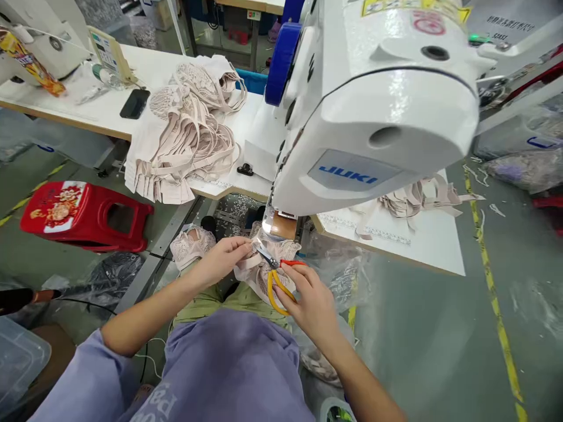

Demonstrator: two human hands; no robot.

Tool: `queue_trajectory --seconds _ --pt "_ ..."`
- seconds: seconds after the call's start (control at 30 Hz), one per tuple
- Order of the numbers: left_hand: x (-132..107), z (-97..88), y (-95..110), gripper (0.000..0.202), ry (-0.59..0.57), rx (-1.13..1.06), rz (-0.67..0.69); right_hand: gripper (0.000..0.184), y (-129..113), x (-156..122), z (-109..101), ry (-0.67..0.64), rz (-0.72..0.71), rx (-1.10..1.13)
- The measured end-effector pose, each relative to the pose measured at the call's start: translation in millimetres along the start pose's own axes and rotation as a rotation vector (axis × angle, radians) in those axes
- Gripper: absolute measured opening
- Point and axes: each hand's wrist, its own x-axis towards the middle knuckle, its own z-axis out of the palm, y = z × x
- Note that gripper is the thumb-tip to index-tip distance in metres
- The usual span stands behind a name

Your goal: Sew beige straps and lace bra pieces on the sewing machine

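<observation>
Purple shirt (229, 363) nearest; left hand (222, 258) pinches beige fabric (251, 274), right hand (310, 305) grips scissors (275, 265); white table (431, 240), green floor (417, 340).

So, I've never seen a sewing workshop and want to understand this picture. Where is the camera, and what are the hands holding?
The camera sits on the person's head, looking down at their lap. The big white body above is a sewing machine on a white table. A pile of beige garments and a dark phone lie on that table. The left hand pinches a beige lace piece in its fingers; the right hand grips yellow-handled scissors, blades at the piece. A red stool stands on the floor at left.
</observation>
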Motion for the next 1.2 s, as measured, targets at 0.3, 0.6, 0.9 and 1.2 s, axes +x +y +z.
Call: queue_trajectory --seconds 0.3,0.6,0.9,1.2 --pt "-2 -4.4 4 0.018 -0.051 0.107 0.049 0.037 5 7 -1 -0.128 0.018 0.193" --pt "3 -11.7 4 0.037 -0.027 0.201 0.049 0.052 4 -9 6 -0.059 0.168 0.424" --pt "2 -13.3 16 0.029 -0.031 0.326 0.07 0.043 6 9 12 -0.121 0.139 0.413" --pt "4 -13.8 11 0.035 0.022 0.307 0.073 0.033 9 -1 4 -0.126 0.194 0.381"
